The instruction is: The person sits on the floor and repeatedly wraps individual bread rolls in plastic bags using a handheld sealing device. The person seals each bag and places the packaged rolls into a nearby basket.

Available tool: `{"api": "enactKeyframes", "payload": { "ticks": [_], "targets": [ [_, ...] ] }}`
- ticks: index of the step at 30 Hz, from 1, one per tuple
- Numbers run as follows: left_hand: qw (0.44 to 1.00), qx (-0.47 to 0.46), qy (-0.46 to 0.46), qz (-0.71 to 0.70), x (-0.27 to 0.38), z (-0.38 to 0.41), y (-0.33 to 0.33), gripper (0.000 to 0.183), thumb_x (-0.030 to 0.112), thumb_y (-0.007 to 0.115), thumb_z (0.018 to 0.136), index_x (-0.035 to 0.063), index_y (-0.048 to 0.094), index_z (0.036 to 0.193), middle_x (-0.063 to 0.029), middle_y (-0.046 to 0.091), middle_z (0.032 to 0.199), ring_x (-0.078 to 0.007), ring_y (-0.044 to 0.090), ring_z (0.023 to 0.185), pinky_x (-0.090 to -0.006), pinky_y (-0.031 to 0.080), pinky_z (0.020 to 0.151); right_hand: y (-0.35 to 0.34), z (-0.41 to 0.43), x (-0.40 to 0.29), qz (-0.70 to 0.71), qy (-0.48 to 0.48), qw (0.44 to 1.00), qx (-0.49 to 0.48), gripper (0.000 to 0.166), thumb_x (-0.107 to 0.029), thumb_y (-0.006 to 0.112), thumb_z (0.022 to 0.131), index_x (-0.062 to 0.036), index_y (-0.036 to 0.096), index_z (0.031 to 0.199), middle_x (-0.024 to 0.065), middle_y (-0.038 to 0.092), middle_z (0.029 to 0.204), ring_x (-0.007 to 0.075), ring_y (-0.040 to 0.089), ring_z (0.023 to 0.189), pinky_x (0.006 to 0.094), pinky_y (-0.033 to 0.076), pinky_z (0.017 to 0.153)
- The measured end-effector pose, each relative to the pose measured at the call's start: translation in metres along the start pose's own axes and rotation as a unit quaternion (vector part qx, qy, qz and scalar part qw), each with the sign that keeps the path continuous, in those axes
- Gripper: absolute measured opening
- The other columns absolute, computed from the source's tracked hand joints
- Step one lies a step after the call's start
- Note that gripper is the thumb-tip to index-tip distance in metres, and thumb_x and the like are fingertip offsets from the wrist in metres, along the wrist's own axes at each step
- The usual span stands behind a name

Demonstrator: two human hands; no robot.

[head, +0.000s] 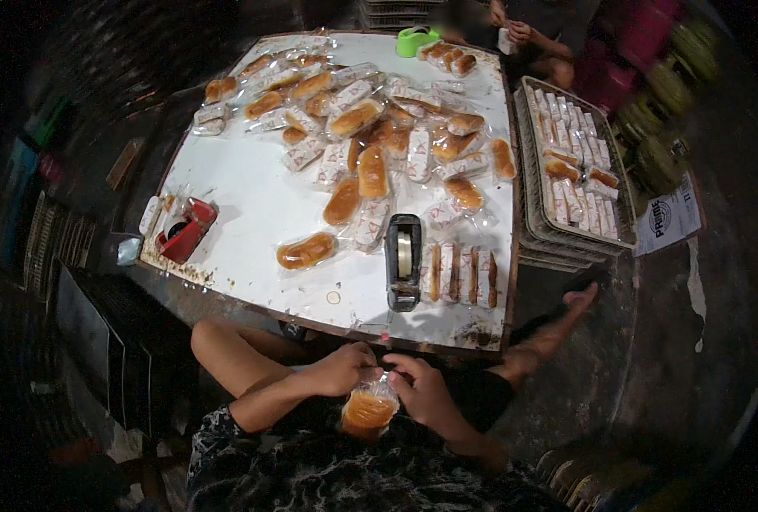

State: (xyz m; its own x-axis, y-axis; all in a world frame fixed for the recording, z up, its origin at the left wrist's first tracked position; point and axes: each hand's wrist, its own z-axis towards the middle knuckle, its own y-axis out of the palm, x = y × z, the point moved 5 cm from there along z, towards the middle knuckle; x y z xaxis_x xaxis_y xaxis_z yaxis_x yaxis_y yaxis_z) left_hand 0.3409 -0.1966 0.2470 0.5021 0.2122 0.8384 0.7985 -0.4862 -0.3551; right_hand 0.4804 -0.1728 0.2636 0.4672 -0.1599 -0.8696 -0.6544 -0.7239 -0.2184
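Note:
Over my lap, a bread roll in a clear plastic wrapper (370,413) hangs with its browned side showing. My left hand (350,370) pinches the gathered upper end of the wrapper. At the same end, my right hand (419,387) grips the plastic with thumb and fingers. Just beyond my hands, a black tape dispenser (404,262) stands near the front edge of the white table (238,192). Right beside it, several wrapped rolls (459,276) stand on edge in a row. One wrapped roll (306,250) lies alone to the dispenser's left.
A loose heap of wrapped rolls (372,171) covers the table's middle and back. A red tape dispenser (187,230) sits at the left corner, a green one (415,41) at the far edge. Stacked plastic crates (525,185) of rolls stand right. Another person's hands (518,32) work beyond the table.

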Motion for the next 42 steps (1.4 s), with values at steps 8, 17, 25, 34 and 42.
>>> {"api": "enactKeyframes", "payload": {
  "ticks": [8, 17, 25, 34, 42],
  "targets": [
    [0.935, 0.030, -0.168, -0.312, -0.023, 0.035, -0.016, 0.022, 0.012, 0.048, 0.079, 0.0011, 0.057, 0.096, -0.0124, 0.057, 0.089, -0.0179, 0.054, 0.081, -0.0291, 0.045, 0.071, 0.013, 0.017, -0.008, -0.082, -0.116, 0.989, 0.043, 0.047, -0.031, 0.059, 0.080, 0.0060, 0.045, 0.106, 0.0240, 0.054, 0.092, 0.0361, 0.056, 0.084, 0.0413, 0.045, 0.073],
    [0.936, 0.290, 0.143, -0.137, -0.010, 0.012, -0.040, 0.028, 0.023, 0.046, 0.087, -0.0026, 0.054, 0.094, -0.0145, 0.057, 0.083, -0.0194, 0.056, 0.077, -0.0299, 0.044, 0.069, -0.010, 0.049, -0.032, -0.162, -0.170, 0.968, 0.084, 0.047, -0.026, 0.060, 0.078, 0.0032, 0.044, 0.112, 0.0226, 0.056, 0.098, 0.0372, 0.056, 0.088, 0.0412, 0.045, 0.075],
    [0.806, 0.542, 0.166, -0.169, -0.028, -0.021, -0.064, 0.032, 0.026, 0.048, 0.085, -0.0053, 0.055, 0.087, -0.0097, 0.056, 0.072, -0.0134, 0.051, 0.067, -0.0253, 0.041, 0.061, -0.070, 0.178, 0.100, -0.088, 0.042, 0.967, 0.235, 0.047, -0.045, 0.056, 0.078, 0.0014, 0.062, 0.076, 0.0138, 0.060, 0.069, 0.0190, 0.055, 0.065, 0.0343, 0.043, 0.063],
    [0.758, 0.601, 0.244, -0.065, -0.034, -0.035, -0.060, 0.035, 0.029, 0.044, 0.084, -0.0046, 0.055, 0.081, -0.0170, 0.053, 0.078, -0.0264, 0.053, 0.068, -0.0323, 0.042, 0.063, -0.013, 0.130, 0.140, -0.306, 0.196, 0.913, 0.186, 0.033, -0.035, 0.060, 0.077, -0.0030, 0.066, 0.077, 0.0102, 0.064, 0.073, 0.0191, 0.059, 0.070, 0.0353, 0.046, 0.065],
    [0.785, 0.558, 0.268, -0.019, -0.024, -0.009, -0.044, 0.031, 0.026, 0.047, 0.082, -0.0039, 0.055, 0.080, -0.0159, 0.052, 0.076, -0.0259, 0.052, 0.064, -0.0322, 0.042, 0.058, -0.027, 0.057, -0.012, 0.043, -0.219, 0.975, -0.011, 0.026, -0.026, 0.053, 0.085, -0.0006, 0.058, 0.091, 0.0146, 0.053, 0.109, 0.0231, 0.050, 0.100, 0.0349, 0.038, 0.087]
  ]
}}
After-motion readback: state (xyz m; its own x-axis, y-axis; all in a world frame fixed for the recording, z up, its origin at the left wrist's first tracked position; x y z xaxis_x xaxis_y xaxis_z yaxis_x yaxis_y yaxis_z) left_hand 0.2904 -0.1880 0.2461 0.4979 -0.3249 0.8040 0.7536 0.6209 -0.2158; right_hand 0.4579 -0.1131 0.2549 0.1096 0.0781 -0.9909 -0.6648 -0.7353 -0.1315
